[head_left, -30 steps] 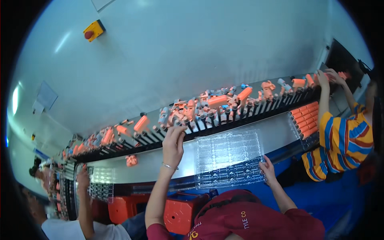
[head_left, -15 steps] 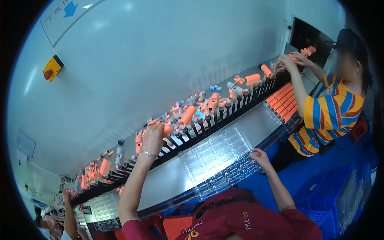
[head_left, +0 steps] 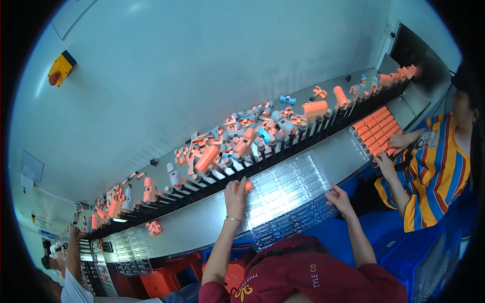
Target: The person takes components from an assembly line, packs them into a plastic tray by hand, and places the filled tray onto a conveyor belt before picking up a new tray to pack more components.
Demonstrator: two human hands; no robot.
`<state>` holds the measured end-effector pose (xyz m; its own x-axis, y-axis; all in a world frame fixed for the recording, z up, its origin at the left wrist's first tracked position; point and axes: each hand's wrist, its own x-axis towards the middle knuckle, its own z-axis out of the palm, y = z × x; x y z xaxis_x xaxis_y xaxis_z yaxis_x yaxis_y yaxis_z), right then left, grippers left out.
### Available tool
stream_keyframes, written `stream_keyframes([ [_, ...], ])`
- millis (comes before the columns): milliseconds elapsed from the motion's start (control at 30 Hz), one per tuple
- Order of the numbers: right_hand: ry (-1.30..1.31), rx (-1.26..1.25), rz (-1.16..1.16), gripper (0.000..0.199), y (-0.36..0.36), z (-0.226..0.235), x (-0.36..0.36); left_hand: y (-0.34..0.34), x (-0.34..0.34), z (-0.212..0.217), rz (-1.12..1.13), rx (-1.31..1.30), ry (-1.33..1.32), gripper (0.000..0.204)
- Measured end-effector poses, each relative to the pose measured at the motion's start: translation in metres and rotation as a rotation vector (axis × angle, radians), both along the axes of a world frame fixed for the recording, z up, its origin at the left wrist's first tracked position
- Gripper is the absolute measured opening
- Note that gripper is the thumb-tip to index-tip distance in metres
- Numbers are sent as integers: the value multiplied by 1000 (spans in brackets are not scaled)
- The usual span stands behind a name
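My left hand (head_left: pixel 234 199) is closed on a small orange plastic part (head_left: pixel 248 186), mostly covered by the fingers, at the far left corner of a clear plastic blister tray (head_left: pixel 288 194). The tray lies on the metal ledge, its near side reaching over the front edge, and its molded pockets shine with glare. At its right edge my right hand (head_left: pixel 340 202) pinches the rim. Beyond the tray runs a row of black pegs (head_left: pixel 290 146). Orange and grey plastic parts sit on some of them, including an orange half-round shell (head_left: pixel 316 108).
Behind the pegs lies a heap of orange, grey and blue parts (head_left: pixel 237 126). At right, a co-worker in a striped shirt (head_left: pixel 434 166) handles a tray of orange tubes (head_left: pixel 375 129). Blue crates (head_left: pixel 414 262) stand lower right; a red stool (head_left: pixel 169 275) sits lower left.
My left hand has come from the pegs down to the tray, holding an orange part. My right hand stays on the tray's edge. The co-worker's hands have moved from the pegs to the orange tubes.
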<state>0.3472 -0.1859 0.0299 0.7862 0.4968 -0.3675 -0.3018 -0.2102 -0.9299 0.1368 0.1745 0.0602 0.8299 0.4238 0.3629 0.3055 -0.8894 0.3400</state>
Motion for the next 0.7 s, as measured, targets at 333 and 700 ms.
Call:
stream_keyframes([
  [333, -43, 20, -12, 46, -11, -7, 24, -44, 9, 69, -214, -50, -228, 53],
  [700, -29, -29, -36, 42, -29, -12, 22, 14, 127, 223, -444, 112, -118, 41],
])
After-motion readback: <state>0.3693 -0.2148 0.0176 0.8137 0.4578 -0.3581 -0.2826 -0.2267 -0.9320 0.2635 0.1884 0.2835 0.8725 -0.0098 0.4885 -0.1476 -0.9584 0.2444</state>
